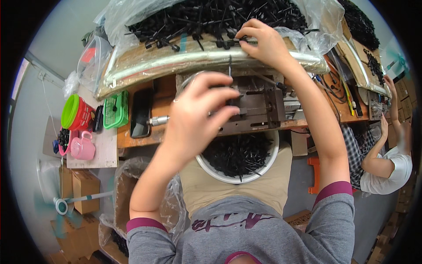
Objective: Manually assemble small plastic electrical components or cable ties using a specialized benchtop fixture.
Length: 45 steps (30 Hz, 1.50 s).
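Observation:
My left hand (198,114), slightly blurred, hovers over the dark metal fixture (257,114) on the bench. Its fingers are curled but apart, and I see nothing held between them. At the front edge of the pile of black stemmed plastic parts (220,20), my right hand (268,46) pinches one black part (237,40) between thumb and fingers. The pile lies in a clear-plastic-lined cardboard tray with a pale, taped front rim (211,56). On my lap, a white round basket (274,154) holds many more such parts, partly beneath the bench edge.
Left on the bench are a black phone (141,114), a green basket (115,112), a red tub with a lime rim (75,112) and a pink cup (82,146). Cables (335,88) lie right. A co-worker (384,169) sits far right. Boxes (85,189) stand lower left.

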Each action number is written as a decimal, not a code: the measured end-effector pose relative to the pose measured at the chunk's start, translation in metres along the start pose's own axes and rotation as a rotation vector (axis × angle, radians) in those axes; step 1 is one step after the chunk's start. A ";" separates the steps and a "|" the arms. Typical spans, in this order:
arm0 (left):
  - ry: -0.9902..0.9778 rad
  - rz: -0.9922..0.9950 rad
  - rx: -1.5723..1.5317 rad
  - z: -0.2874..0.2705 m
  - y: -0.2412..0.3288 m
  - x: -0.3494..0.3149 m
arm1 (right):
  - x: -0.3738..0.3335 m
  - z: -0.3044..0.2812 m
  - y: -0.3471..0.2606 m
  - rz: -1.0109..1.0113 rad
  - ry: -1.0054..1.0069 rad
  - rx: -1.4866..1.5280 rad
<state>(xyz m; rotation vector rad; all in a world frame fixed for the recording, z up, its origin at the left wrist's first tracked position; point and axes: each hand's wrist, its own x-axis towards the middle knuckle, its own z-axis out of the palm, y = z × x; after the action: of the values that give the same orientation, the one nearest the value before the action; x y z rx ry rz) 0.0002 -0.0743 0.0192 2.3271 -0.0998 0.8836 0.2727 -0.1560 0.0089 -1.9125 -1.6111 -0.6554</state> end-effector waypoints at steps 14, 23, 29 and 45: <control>-0.101 -0.016 0.438 0.087 -0.014 -0.076 | -0.008 -0.046 -0.066 0.424 0.050 0.598; -0.129 -0.071 0.359 0.083 -0.015 -0.068 | -0.069 -0.065 -0.073 0.564 -0.018 0.973; -0.208 -0.081 0.268 0.067 -0.012 -0.056 | -0.114 -0.062 -0.104 0.305 -0.074 0.498; -0.157 -0.292 0.115 0.012 -0.057 0.100 | -0.149 -0.014 -0.144 0.121 -0.335 0.068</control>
<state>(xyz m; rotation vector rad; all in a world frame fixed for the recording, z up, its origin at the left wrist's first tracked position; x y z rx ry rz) 0.1000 -0.0217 0.0432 2.4347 0.2257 0.5755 0.1058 -0.2541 -0.0673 -2.1336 -1.6709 -0.2353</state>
